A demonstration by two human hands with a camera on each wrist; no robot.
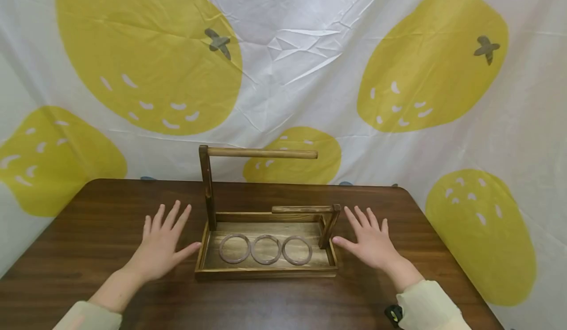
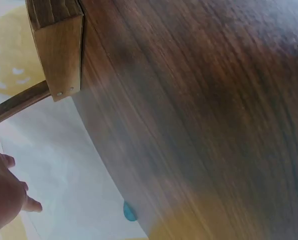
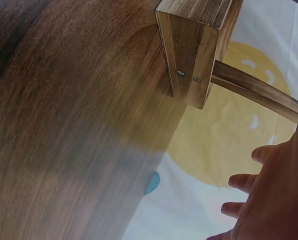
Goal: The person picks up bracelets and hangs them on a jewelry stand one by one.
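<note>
A wooden tray-like stand [image 1: 266, 272] sits on the table, with a tall post and long bar [image 1: 261, 153] at its left and a shorter post and bar [image 1: 301, 209] at its right. Three thin brownish rings [image 1: 266, 250] lie side by side on its floor. My left hand [image 1: 161, 246], fingers spread and straight, is beside the stand's left end, thumb close to the edge. On the other side my right hand [image 1: 372, 244] is spread likewise, its thumb near the short post. Neither hand holds anything. Both wrist views show the stand's outer ends [image 2: 59, 55] [image 3: 189, 55].
The stand rests on a dark brown wooden table [image 1: 266, 300] with rounded far corners. Behind it hangs a white cloth [image 1: 301, 84] printed with big yellow fruits. A small black object [image 1: 393, 314] shows by the right sleeve.
</note>
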